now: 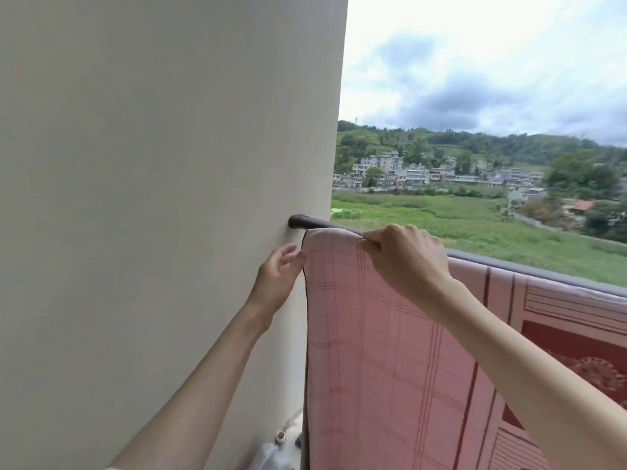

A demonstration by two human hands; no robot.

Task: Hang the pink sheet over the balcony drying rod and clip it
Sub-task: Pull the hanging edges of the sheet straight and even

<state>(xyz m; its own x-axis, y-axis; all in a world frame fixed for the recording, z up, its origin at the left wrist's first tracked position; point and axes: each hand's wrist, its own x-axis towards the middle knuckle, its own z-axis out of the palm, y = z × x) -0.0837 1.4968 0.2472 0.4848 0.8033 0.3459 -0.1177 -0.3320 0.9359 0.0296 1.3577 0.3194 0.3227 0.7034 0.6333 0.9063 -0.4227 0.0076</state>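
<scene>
The pink checked sheet hangs draped over the dark drying rod, which runs from the wall down to the right. My right hand pinches the sheet's top fold at the rod, near its left corner. My left hand is beside the sheet's dark-trimmed left edge, fingers relaxed, fingertips touching or almost touching the cloth. No clip shows in either hand.
A plain white wall fills the left and holds the rod's end. A grey plastic jug with a white spout stands low by the wall. Beyond the rod lie open air, fields and distant houses.
</scene>
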